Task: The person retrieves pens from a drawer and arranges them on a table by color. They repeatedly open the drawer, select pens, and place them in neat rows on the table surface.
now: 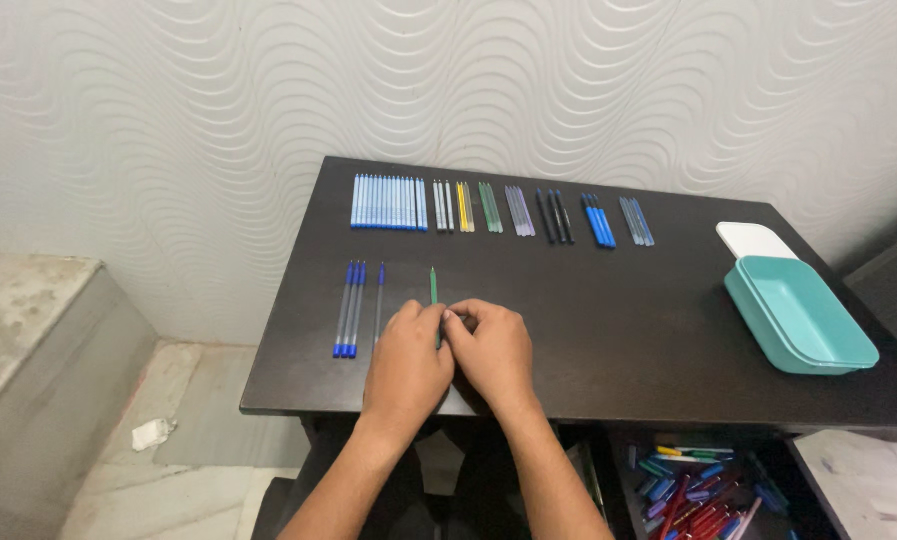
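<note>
Both hands are pinching a green pen [433, 286] near the bench [608, 340] front edge: left hand [405, 366] and right hand [492, 352] closing fingertips together on its lower end, which they are hiding. Three blue refills [349, 309] are lying beside it. An open teal box [798, 315] is sitting empty; a drawer [703, 485] below is holding mixed pens, too jumbled to count.

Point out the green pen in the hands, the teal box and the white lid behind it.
green pen [433, 284], head view, on the upper shaft above the fingers
teal box [813, 352], head view, on its near wall
white lid [753, 239], head view, on its flat top
</note>
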